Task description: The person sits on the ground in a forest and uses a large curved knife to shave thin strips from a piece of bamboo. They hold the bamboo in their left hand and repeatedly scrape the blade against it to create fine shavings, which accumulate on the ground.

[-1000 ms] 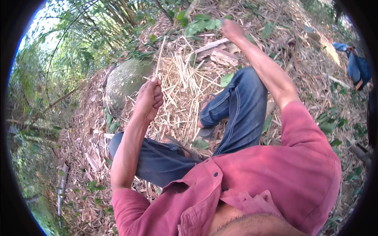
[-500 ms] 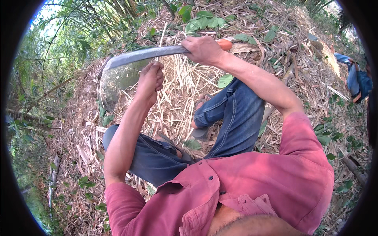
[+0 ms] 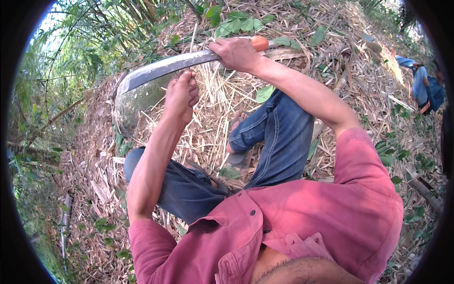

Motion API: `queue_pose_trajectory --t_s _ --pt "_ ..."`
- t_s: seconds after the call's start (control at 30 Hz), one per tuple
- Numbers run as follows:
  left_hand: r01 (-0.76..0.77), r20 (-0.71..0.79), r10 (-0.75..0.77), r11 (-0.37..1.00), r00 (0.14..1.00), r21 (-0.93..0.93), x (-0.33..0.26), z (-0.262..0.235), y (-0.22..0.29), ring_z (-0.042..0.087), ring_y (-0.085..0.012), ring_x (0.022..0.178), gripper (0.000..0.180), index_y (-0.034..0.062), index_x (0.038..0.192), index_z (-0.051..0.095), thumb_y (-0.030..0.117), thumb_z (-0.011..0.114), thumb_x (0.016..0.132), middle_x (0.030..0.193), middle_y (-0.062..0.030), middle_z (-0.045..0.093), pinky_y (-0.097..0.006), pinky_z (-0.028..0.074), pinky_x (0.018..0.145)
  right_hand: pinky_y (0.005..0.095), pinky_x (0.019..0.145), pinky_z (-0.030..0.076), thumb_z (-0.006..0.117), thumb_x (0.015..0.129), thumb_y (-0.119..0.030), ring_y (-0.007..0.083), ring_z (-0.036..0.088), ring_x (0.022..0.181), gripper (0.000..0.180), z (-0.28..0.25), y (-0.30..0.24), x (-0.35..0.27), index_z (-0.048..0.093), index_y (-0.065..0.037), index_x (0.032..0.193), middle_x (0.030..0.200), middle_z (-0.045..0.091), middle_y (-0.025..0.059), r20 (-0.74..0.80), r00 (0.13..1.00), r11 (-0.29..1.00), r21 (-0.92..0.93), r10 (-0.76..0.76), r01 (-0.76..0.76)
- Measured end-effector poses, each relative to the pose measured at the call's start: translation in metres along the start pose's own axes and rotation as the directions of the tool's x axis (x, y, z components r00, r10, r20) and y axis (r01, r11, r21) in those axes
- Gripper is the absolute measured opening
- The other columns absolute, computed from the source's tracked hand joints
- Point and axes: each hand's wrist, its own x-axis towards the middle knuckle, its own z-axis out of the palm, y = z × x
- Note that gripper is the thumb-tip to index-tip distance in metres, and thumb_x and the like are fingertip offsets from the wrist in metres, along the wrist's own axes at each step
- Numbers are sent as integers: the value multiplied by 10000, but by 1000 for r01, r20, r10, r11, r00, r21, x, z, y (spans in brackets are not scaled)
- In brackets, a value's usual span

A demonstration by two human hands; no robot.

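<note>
Ground (image 3: 378, 80) — a slope thickly littered with dry pale straw, split bamboo husks and scattered green leaves; it fills most of the view. Green bamboo foliage (image 3: 71, 52) stands along the upper left.

The person sits on the litter, in a faded red button-up shirt (image 3: 307, 217) with short sleeves and dark blue denim trousers (image 3: 279, 137); one knee is raised at centre, and a sandalled foot (image 3: 239, 142) rests on the straw beside it.

A rounded grey-green stone (image 3: 137, 102) lies half sunk in the straw at upper left, just beyond the left knee.

Long curved steel machete blade (image 3: 165, 68) with an orange handle (image 3: 259, 42) — held roughly level above the stone, tip pointing left and hooking slightly downward. The blade crosses over the stone's upper edge; contact between the two cannot be told.

Right hand (image 3: 236, 54): clenched round the grip, where blade meets handle, with the orange end sticking out past the fist.

Left hand (image 3: 182, 94): loosely closed, fingertips bunched just under the blade's lower edge, near or touching it. Whether it pinches anything cannot be told.

A second person in blue clothing (image 3: 423, 87) is at the far right edge, well apart.
</note>
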Motion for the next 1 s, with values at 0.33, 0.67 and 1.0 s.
queue_pose_trajectory --t_s 0.33,0.67,1.0 --pt "-19 69 22 999 997 -48 -2 -4 -2 263 -40 411 162 82 878 494 192 425 975 570 67 362 -215 202 358 352 542 532 560 790 -103 233 665 686 70 2 11 1 556 -74 853 739 610 77 -53 999 997 -72 -7 3" --pt "32 116 -34 999 993 20 -40 -7 -10 250 -28 400 151 89 912 497 187 408 985 555 77 323 -190 203 351 370 509 510 454 933 -186 223 631 563 189 1 74 -9 586 -59 890 731 626 137 276 805 851 -195 524 -487" --pt "61 17 -63 993 998 101 -26 -24 -15 243 -20 408 188 66 956 526 226 431 980 558 81 300 -192 185 361 364 513 493 484 945 -304 207 614 592 277 -17 39 -21 562 -69 821 656 584 98 227 909 924 75 350 -374"
